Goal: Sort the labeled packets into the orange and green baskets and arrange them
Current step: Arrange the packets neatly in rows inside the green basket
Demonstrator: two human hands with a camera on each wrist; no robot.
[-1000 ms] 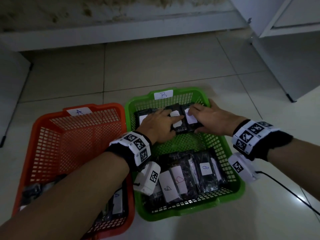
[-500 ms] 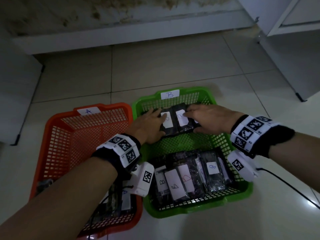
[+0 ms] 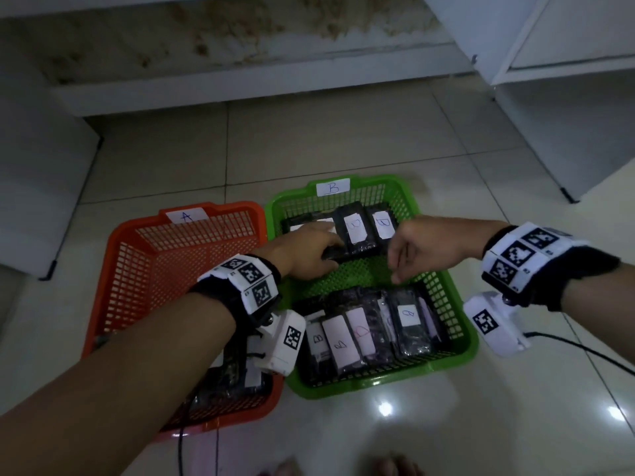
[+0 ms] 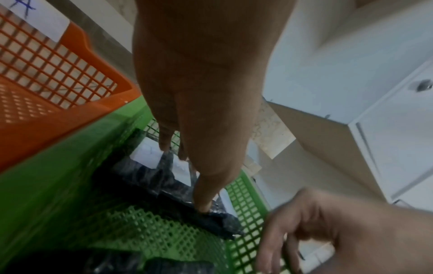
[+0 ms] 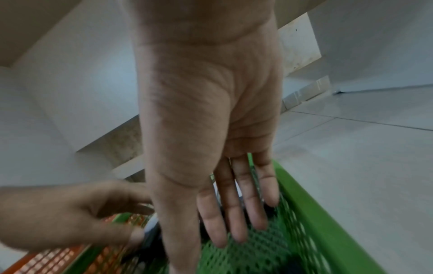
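Note:
The green basket (image 3: 457, 300) labelled B holds dark packets with white B labels: a far row (image 3: 354, 228) and a near row of several (image 3: 407, 321). The orange basket (image 3: 137, 269) labelled A stands to its left, and its packets (image 3: 237, 372) are mostly hidden under my left forearm. My left hand (image 3: 326, 243) lies with straight fingers on the far row's left packets (image 4: 150, 172), its thumb tip pressing a dark packet (image 4: 225, 220). My right hand (image 3: 400, 261) hovers just right of that row with relaxed fingers (image 5: 234, 218), holding nothing, above the green mesh floor (image 5: 276, 246).
Both baskets sit on a pale tiled floor (image 3: 309, 149). White cabinets (image 3: 567, 125) stand at the right and left, and a stained wall ledge (image 3: 240, 84) runs along the back. A black cable (image 3: 584, 352) trails right of the green basket. Toes (image 3: 395, 468) show at the bottom edge.
My right hand has come off the far-row packets and drawn back to the right. My left hand stays on the row's left packets, which now sit closer to the far wall.

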